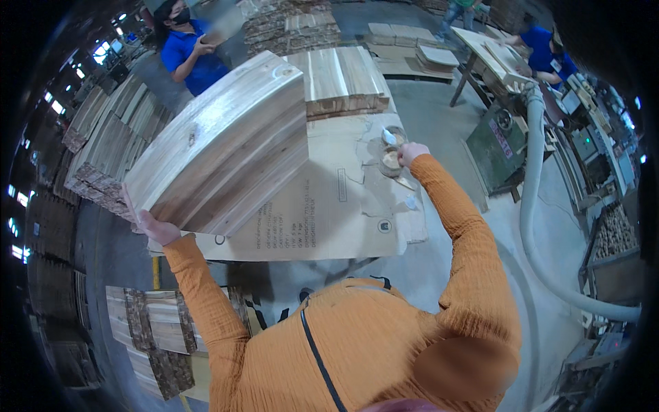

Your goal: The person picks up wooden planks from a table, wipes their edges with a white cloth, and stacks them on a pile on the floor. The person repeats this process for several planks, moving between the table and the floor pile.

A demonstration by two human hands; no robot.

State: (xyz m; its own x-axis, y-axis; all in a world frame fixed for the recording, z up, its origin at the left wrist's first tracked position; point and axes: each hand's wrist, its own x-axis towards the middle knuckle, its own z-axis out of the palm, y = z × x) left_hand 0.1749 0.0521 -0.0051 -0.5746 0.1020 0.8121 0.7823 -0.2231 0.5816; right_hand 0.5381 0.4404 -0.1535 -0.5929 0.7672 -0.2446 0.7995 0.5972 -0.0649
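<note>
A striped wooden panel with a curved edge stands tilted over the left side of a cardboard-covered table. My left hand grips its near left corner, thumb on one side and fingers on the other. At the table's right edge, my right hand is closed beside a small round tub of tan paste. Whatever its fingers hold is hidden. Just beyond stands a second small tub with something white in it. A pale flat scrap lies below the tubs.
A stack of wooden boards sits at the table's far side. More stacks stand at the left, with panels low beside me. A grey hose and a green machine are at the right. A person in blue stands across the table; another works far right.
</note>
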